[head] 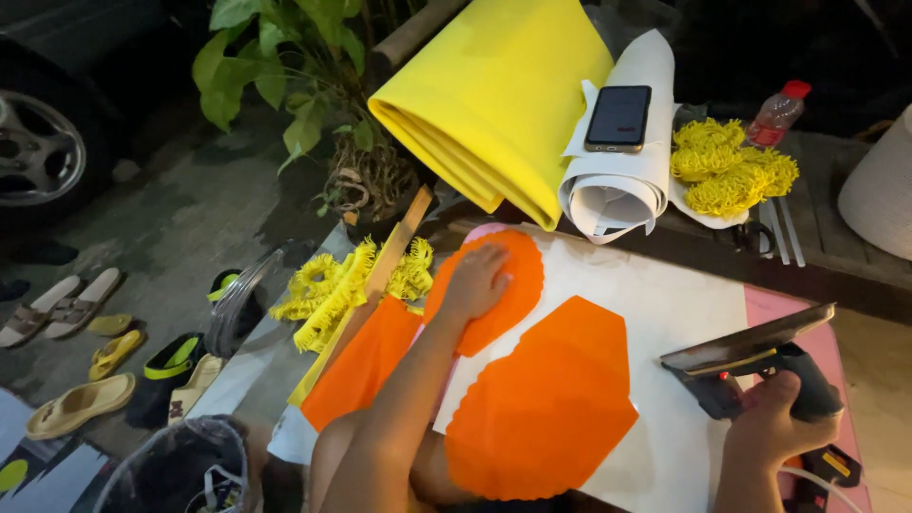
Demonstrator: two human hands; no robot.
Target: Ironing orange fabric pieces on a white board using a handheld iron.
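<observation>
My left hand [474,281] lies flat on an orange scalloped paper shape [501,294] at the upper left of a white board [665,313]. A larger orange piece [546,399] lies lower on the same board, and another orange sheet [361,366] sits to the left. My right hand [774,427] grips a black glue gun [750,366] at the board's right edge, nozzle pointing left, apart from the orange pieces.
A yellow roll [494,100] and a white roll [622,171] with a phone [618,118] on it lie at the back. Yellow fringe trims [727,171] [328,285], a plastic bottle [777,114], a wooden stick [394,252], a potted plant [313,85] and sandals [81,404] on the ground surround the table.
</observation>
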